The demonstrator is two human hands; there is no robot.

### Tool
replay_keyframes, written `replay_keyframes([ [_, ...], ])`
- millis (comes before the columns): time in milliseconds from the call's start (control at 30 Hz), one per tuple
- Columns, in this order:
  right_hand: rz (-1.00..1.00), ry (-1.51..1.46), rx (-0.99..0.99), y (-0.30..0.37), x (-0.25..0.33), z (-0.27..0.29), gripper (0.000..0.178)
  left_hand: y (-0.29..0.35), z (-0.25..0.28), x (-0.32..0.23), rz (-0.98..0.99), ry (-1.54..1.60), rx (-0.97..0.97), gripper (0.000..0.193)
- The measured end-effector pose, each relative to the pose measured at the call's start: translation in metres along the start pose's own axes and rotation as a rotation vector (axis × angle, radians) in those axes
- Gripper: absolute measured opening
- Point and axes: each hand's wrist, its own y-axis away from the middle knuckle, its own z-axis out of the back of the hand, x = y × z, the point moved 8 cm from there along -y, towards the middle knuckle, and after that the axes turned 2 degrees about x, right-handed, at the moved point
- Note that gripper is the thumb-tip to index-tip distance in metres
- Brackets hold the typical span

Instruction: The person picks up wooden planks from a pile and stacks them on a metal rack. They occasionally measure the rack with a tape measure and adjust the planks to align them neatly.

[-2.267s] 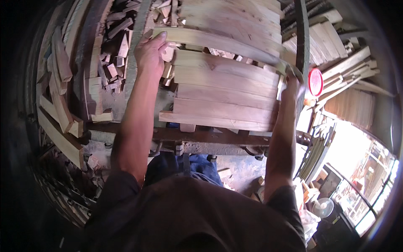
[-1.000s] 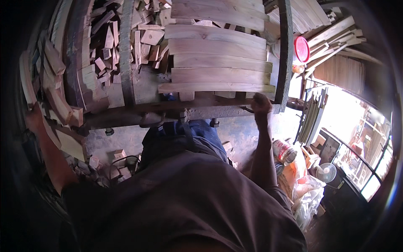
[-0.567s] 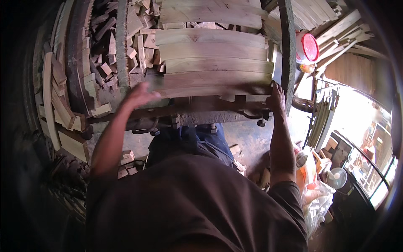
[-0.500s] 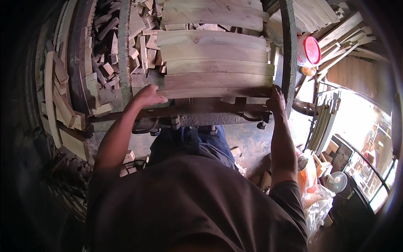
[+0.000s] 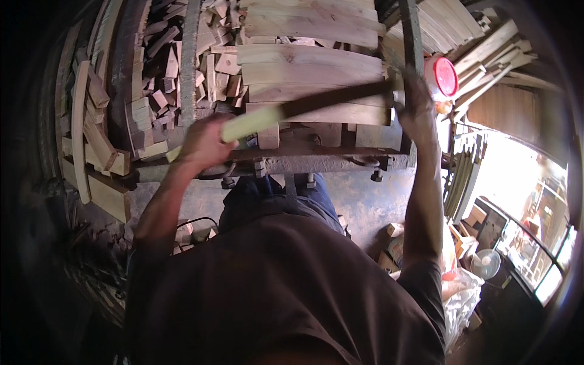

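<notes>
A narrow wooden board [image 5: 261, 121], smeared by motion, is raised at a slant over the bench, with its right end farther from me. Its left part is pale and lit; its right part is in shadow. My left hand [image 5: 207, 143] is closed round the board near its left end, and a short piece of wood sticks out past the fingers. At the far right end my right hand [image 5: 418, 106] grips the board, though its fingers are blurred. Behind and below lie several flat boards [image 5: 310, 67] side by side across the metal frame, partly hidden by the raised board.
A rusty metal rail [image 5: 316, 163] with bolts runs in front of my waist. Offcut blocks [image 5: 167, 67] fill the left side, beside stacked planks [image 5: 100, 140]. To the right are a dark upright post [image 5: 412, 36], a red-lidded bucket [image 5: 445, 78] and a small fan [image 5: 485, 263].
The nearest board has come up off the row and tilted, its right end moving away from me. Both hands have moved with it, the right one farther forward.
</notes>
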Motion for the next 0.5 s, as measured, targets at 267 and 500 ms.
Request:
replay_keyframes([
  [267,-0.311,-0.258,-0.146,0.038,0.001,0.007,0.051,0.126,0.166,0.172,0.282,0.318,-0.732,0.037],
  [500,-0.792,-0.815,-0.159,0.176,-0.064,-0.09,0.046,0.271,0.268,0.414,0.716,0.021,-0.991,0.055],
])
